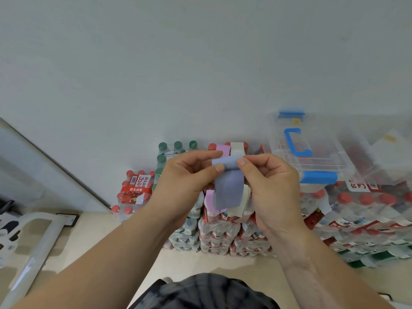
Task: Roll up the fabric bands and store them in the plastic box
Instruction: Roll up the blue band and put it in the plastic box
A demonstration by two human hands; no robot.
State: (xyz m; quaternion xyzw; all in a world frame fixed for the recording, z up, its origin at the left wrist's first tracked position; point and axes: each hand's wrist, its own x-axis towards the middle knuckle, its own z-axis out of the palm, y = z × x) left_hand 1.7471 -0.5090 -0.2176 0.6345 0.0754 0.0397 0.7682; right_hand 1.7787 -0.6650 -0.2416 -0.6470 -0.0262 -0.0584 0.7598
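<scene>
Fingers [209, 155] of both hands pinch one blue-grey fabric band [228, 190], held up in front of the person above a dark patterned garment [207, 293] at the lower edge of the view. The left hand [185, 177] grips the band's upper left corner between thumb and forefinger. The right hand [269, 186] grips the upper right corner in the same way. The remaining fingers of each hand are curled toward the palm. The band's top edge is turned over between the two pinches, and the rest hangs straight down between the hands.

Directly behind it, a pink band [223, 149] and a cream band [237, 148] lie side by side, draped over the top and down the front of stacked packs of bottled water [220, 233]. The pink one is on the left. Further packs extend to the right, and a lower stack with red caps [134, 192] stands to the left.

The transparent plastic box [323, 157], with a blue handle on top and blue latches, rests on the packs to the right of the hands, apart from all three bands. A white frame [40, 241] lies on the floor at far left. A plain pale wall [200, 63] closes the background.
</scene>
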